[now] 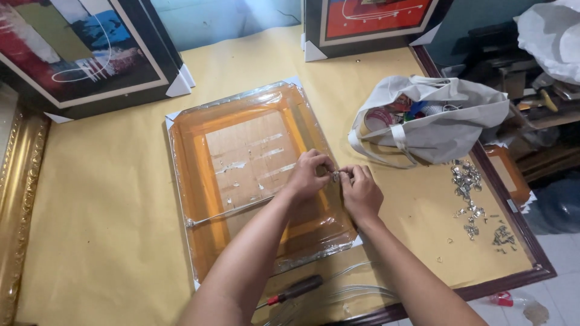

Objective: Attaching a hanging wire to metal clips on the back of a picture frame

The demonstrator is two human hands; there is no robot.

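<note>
Near the middle of the frame, both hands met at the right edge of an orange picture frame (pixel 241 175) that lay face down, wrapped in clear plastic, on a yellow-brown table (pixel 109 217). The left hand (pixel 309 175) was curled almost closed, its fingertips pinching a small metal piece (pixel 335 175) right at the frame's right rail. The right hand (pixel 361 192) sat just beside it, also nearly closed, with thumb and forefinger touching the same piece from the other side. What kind of piece it was could not be told. To the right of the hands lay a white cloth bag (pixel 435 121), open at the top, and below it a loose scatter of small metal fittings (pixel 468 187). At the bottom of the frame, beneath the arms, a screwdriver (pixel 296 290) with a dark handle lay near some pale wire (pixel 356 293). Framed paintings (pixel 78 54) leaned at the upper left and top centre.
</note>
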